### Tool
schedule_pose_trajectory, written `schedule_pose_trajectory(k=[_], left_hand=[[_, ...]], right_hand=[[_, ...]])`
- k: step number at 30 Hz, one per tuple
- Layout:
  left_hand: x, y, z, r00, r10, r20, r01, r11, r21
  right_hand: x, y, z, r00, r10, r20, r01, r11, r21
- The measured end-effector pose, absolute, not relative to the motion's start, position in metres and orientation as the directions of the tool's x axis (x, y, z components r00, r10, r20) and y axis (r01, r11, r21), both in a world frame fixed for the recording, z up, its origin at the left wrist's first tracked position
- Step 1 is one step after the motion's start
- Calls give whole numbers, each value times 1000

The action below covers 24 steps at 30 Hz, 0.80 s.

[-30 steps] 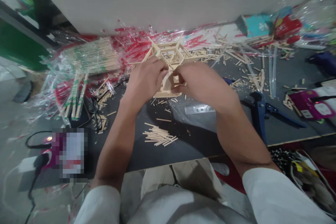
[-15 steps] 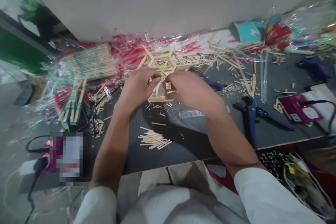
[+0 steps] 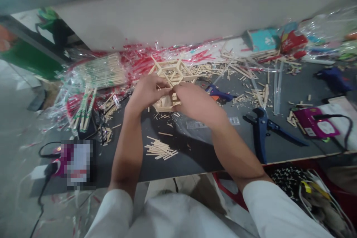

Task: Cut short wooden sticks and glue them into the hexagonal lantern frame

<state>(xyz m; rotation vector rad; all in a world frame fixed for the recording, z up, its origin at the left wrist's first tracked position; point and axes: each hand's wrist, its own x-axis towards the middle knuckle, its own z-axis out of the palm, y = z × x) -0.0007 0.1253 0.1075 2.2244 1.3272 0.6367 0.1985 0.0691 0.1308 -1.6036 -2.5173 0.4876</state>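
A wooden stick frame [image 3: 174,67] with open, angled sections stands near the middle of the dark table. My left hand [image 3: 147,91] is on its left side, fingers bent inward over the frame. From the right, my right hand [image 3: 193,100] reaches in with its fingers curled at the front part. The fingertips of both hands nearly meet above the frame's lower section, where flat sticks show between them. Any small piece between the fingertips is too small to make out. Nearer to me lies a loose pile of short sticks [image 3: 160,148].
Blue cutters [image 3: 260,134] and a blue glue gun [image 3: 220,93] lie to the right. Bundled sticks in plastic [image 3: 103,70] are at the left. Purple power boxes [image 3: 318,122] with cables sit at both sides. Stick offcuts and red wrappers line the back.
The view has shifted slightly. My hands remain at the frame, the right one a little further left over it, and more of the glue gun shows.
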Motion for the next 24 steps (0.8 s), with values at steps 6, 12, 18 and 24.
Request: schedule_pose_trajectory(k=[6,12,18,24], left_hand=[[3,128,109,377,923,72,643,-317,697],[7,126,104,319,938,139,661,-325,676],[1,121,107,76,948,308,722,-266,639],[-20,82,135,68,940,335,731,-275,624]], right_hand=[[206,62,133,-459,887,-57,841,412,-351],[211,58,132,-475,879,-34,835,438,-335],[221,59,140,-497,867,-35,829,462,-316],[245,56,160,-472,871,-139,847,404,-345]])
